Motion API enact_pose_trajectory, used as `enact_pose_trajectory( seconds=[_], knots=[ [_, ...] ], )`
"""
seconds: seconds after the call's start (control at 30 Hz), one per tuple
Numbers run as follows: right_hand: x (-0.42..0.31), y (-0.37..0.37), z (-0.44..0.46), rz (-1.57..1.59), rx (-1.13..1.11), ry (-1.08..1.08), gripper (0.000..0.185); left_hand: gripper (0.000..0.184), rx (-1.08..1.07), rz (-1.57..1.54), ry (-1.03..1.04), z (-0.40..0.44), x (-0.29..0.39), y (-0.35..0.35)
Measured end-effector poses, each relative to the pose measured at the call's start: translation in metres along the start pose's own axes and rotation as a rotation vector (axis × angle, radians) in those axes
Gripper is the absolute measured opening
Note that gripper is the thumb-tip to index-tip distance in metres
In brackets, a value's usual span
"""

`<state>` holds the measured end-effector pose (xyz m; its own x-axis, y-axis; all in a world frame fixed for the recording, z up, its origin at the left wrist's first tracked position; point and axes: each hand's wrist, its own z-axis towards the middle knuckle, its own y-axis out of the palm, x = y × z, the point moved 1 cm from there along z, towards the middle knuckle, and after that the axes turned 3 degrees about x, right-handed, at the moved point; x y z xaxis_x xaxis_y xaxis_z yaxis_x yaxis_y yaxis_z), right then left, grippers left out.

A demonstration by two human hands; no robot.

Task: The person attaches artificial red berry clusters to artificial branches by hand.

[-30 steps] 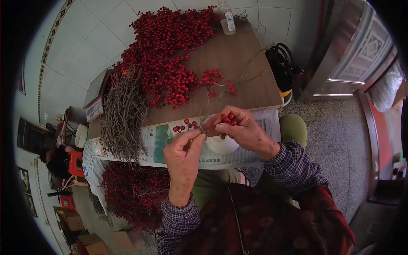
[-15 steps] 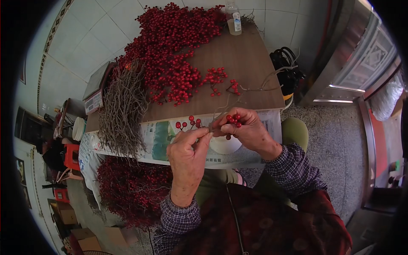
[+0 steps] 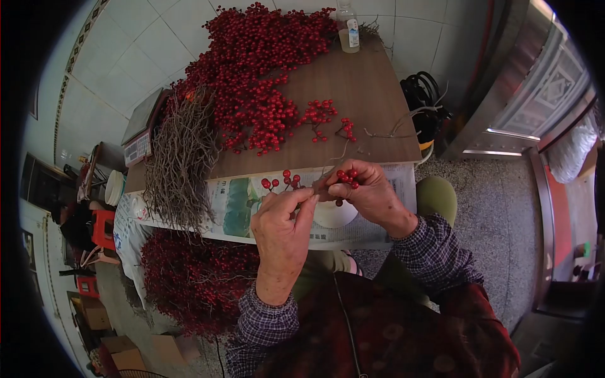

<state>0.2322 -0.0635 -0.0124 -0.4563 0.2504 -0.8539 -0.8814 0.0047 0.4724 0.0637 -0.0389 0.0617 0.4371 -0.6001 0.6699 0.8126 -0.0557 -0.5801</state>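
At far left, two red stools (image 3: 103, 228), near cardboard boxes (image 3: 94, 313). Next, on the table (image 3: 340, 82), one scale (image 3: 140, 146), partly covered by one bundle of bare twigs (image 3: 179, 160) drooping over the front edge. Below, a heap of dark red berries (image 3: 195, 283); above, a large berry pile (image 3: 258, 88), both too dense to count. Along the front edge, printed newspaper (image 3: 238, 208), lettering too small to read. Before it, left hand (image 3: 280, 230), thumb and forefinger pinching a thin berry sprig (image 3: 287, 174), stem mostly hidden. Farther back, two loose sprigs (image 3: 319, 112) beside the pile. Near the fingertips, one white bowl (image 3: 335, 216), partly hidden. One bottle (image 3: 348, 31) at back, blue-and-white label unreadable. Right hand (image 3: 377, 196) with fingers curled, pinching one berry cluster (image 3: 346, 177). Farther right, one bare branch (image 3: 400, 124) across the table edge, black cables (image 3: 421, 91), one green seat (image 3: 437, 196), one metal door (image 3: 504, 132).
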Motion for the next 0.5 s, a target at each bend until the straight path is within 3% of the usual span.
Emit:
enact_pose_trajectory(
  seconds=[0.27,0.5],
  knots=[
    [0.0032,-0.0022,0.0003,0.026,-0.016,-0.015,0.009,0.012,-0.011,0.001,-0.055,-0.0014,-0.001,0.0014],
    [0.0036,-0.0031,0.0005,0.016,-0.001,0.01,0.006,0.011,0.009,0.05,0.041,-0.0015,-0.0019,0.0046]
  ],
)
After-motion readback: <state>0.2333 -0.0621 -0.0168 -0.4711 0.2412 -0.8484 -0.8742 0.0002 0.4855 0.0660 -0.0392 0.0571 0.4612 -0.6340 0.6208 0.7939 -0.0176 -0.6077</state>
